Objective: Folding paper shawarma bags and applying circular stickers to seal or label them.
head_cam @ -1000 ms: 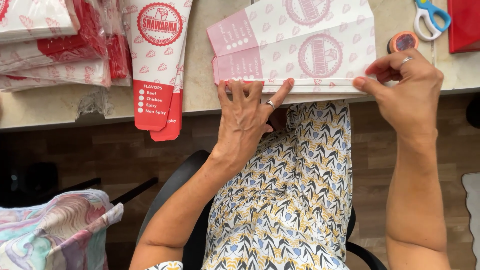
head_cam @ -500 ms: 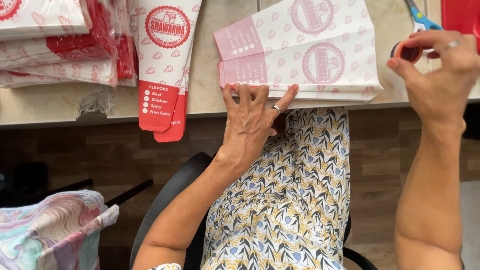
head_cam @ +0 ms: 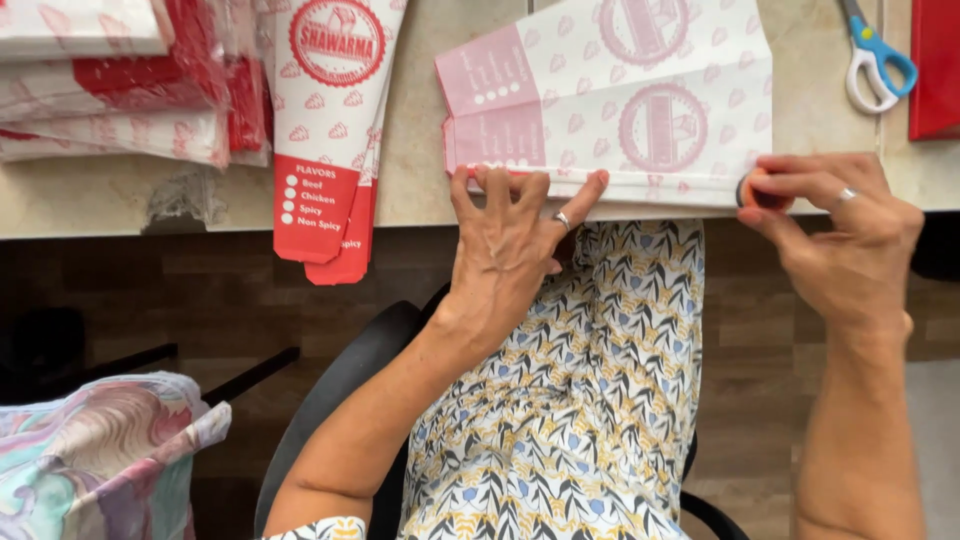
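1. The left hand [head_cam: 510, 240] lies flat, fingers spread, pressing the near edge of the pink-printed white paper bags [head_cam: 640, 110] at twelve o'clock on the beige counter [head_cam: 420, 120].
2. The right hand [head_cam: 840, 230], at three o'clock of the bags, pinches a small round orange-and-black object [head_cam: 752, 195] between thumb and fingers.

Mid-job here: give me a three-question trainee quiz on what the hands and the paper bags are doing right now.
1. True or false: the left hand presses flat on the pink-printed paper bags.
2. What does the right hand pinch at the bags' right edge?
3. The blue-handled scissors lie: A) in the right hand, B) on the counter above it, C) on the lap.

Key: 1 true; 2 a small round orange-red object, kind unclear; 3 B.
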